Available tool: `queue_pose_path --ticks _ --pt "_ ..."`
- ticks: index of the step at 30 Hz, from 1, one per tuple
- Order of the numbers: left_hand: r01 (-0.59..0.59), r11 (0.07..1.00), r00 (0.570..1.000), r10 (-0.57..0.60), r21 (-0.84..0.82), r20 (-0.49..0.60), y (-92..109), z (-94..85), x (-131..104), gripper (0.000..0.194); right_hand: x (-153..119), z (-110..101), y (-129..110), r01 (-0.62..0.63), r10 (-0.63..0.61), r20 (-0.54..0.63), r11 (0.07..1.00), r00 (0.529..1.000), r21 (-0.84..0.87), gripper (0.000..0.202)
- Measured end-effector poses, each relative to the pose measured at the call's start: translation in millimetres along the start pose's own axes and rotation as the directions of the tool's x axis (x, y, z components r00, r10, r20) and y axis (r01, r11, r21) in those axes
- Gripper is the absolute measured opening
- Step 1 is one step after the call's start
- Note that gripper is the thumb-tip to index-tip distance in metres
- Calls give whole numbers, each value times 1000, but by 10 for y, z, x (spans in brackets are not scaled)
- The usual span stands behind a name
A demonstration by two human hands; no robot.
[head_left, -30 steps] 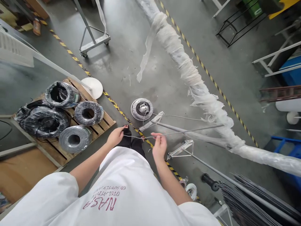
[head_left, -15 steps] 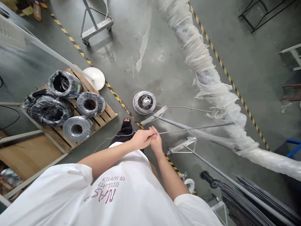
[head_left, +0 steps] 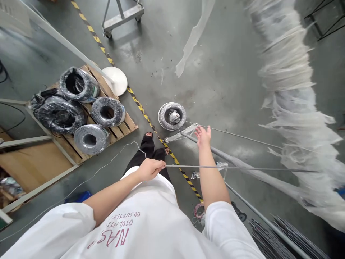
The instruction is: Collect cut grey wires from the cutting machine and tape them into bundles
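Note:
My left hand [head_left: 153,169] is closed in a pinch on the end of a long grey cable [head_left: 188,166] in front of my waist. This cable stretches off to the right. A thin white wire [head_left: 107,160] trails from the same hand towards the lower left. My right hand [head_left: 204,136] is raised, its fingers apart, with nothing visibly held. Close to its fingertips passes a second thin cable [head_left: 242,137], which runs from the wrapped cable coil [head_left: 163,117] on the floor. The grey cable crosses at my right forearm.
Several plastic-wrapped coils [head_left: 91,139] lie on a wooden pallet [head_left: 130,120] at left. A white round post base [head_left: 121,81] stands beside it. Plastic-wrapped bulk [head_left: 291,79] and a slanting pole [head_left: 256,203] are at right. Floor tape [head_left: 140,107] and a wheeled stand [head_left: 124,22] lie ahead.
My hands were together on the cable's end; now they are apart. The right hand has moved forward and to the right and opened. My left hand has come nearer my body, still pinching.

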State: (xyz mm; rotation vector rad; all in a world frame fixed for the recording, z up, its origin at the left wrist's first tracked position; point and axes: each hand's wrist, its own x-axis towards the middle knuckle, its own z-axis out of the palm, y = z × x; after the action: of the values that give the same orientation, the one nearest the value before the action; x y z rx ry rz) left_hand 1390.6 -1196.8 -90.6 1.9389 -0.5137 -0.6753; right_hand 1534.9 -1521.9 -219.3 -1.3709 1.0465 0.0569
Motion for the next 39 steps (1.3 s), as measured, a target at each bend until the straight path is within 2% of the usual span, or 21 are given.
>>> queue_pose_path --ticks 2,5,7,10,13,15,17,20,22,25,26,27,28,29,31,32,33,34,36,37,39 --pt "59 998 998 -60 36 10 -167 13 -108 27 142 -7 -9 51 -51 -3 998 999 -30 79" --pt "229 967 970 -235 110 54 -532 68 -359 27 357 11 51 82 -75 43 978 996 -189 54" --pt "345 927 934 -355 150 48 -833 113 -583 28 514 92 158 59 -32 102 959 994 -277 43" --pt "487 855 868 -496 180 6 -1247 170 -953 30 744 302 370 65 -18 148 946 989 -317 41" --pt "592 781 799 -601 198 -17 -1503 215 -1267 31 918 529 531 153 -98 166 921 981 -357 39" --pt "628 752 770 -638 203 -17 -1604 244 -1408 31 980 639 556 227 -178 162 900 971 -371 36" --pt "652 729 748 -663 208 -20 -1696 269 -1507 33 993 697 497 299 -274 119 881 954 -366 33" --pt "683 697 717 -697 218 -18 -1869 289 -1655 35 919 679 259 405 -413 59 837 909 -368 31" --pt "707 669 689 -724 229 -12 -1999 291 -1794 34 825 612 36 489 -514 38 788 857 -374 32" --pt "750 606 631 -776 264 -14 -2158 292 -2046 33 695 475 -289 622 -669 -6 693 743 -365 32" --pt "763 584 612 -791 278 -16 -2195 294 -2118 32 672 430 -371 640 -695 -20 673 719 -370 32" --pt "771 565 596 -803 292 -19 -2225 298 -2171 31 664 389 -431 634 -694 -26 672 720 -382 31" --pt "776 553 586 -810 303 -21 -2251 303 -2197 28 670 356 -469 599 -661 -23 693 750 -401 31" --pt "777 547 581 -813 312 -21 -2274 307 -2189 25 685 331 -485 534 -594 -13 732 804 -424 31" --pt "768 556 590 -807 319 -15 -2317 311 -2060 20 719 313 -473 331 -370 11 817 929 -472 29" --pt "758 571 604 -797 316 -9 -2337 309 -1939 18 726 319 -461 236 -257 24 842 966 -486 27" --pt "743 594 625 -781 308 -2 -2353 305 -1785 17 718 336 -460 170 -175 35 857 984 -487 24" --pt "723 623 652 -759 297 6 -2360 301 -1602 18 694 361 -479 148 -142 48 868 989 -474 21" --pt "667 696 719 -694 266 14 -2333 293 -1174 20 597 431 -611 242 -231 78 879 970 -411 22" --pt "630 736 757 -653 247 14 -2290 292 -941 23 532 471 -733 335 -326 89 866 941 -371 24" --pt "539 817 834 -551 204 3 -2133 289 -459 30 399 541 -1085 521 -524 85 793 848 -314 32"
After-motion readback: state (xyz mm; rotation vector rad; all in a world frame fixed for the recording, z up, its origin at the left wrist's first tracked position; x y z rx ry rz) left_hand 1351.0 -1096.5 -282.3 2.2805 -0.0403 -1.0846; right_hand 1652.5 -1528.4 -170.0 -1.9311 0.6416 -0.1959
